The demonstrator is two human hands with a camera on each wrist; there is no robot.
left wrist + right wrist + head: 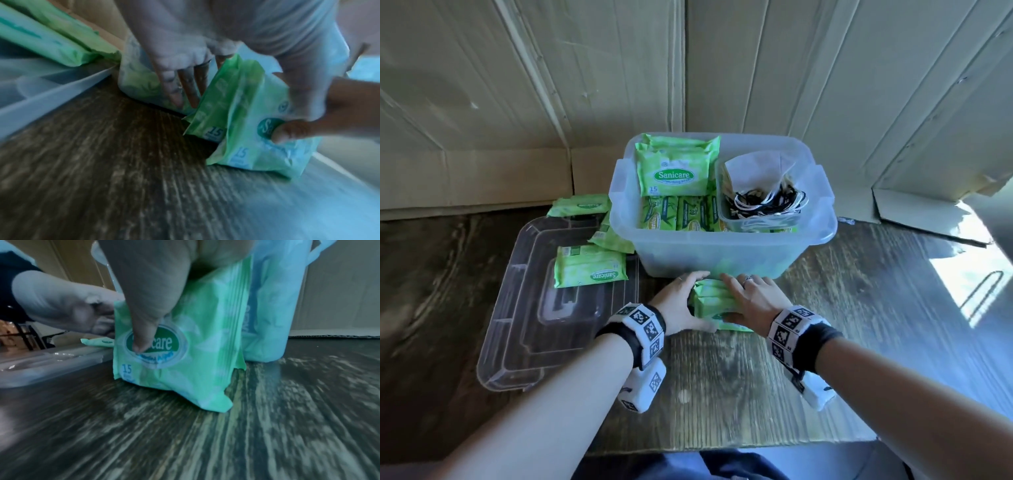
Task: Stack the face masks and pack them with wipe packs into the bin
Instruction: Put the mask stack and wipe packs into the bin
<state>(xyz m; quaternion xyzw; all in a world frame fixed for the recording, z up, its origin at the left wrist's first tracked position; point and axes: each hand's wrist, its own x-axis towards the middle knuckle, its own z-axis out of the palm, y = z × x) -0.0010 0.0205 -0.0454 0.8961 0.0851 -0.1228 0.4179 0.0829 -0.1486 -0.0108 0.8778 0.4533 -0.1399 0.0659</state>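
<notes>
Both hands are clamped on a small bundle of wipe packs [710, 301] standing on edge on the surface [756, 377], just in front of the bin [722, 253]: the left hand [681, 305] presses one end and the right hand [756, 301] the other, its thumb pinching the front pack over the printed oval logo in the right wrist view. The likeliest trouble from here is the bundle fanning apart on the lift; the packs are soft, slippery film pouches with crimped ends, and squeezed only from the ends, a middle one could slide out and drop. The bin also looks nearly full, with packs [674, 171] standing in rows on its left side and a smaller clear tub of masks [756, 185], ear loops tangled on top, at its right, so pushing more in could topple those rows or jostle the tub. More packs [589, 270] lie on the clear ribbed lid [517, 325] to the left. The bin is frosted, rounded plastic; the surface is dark, grainy wood.
</notes>
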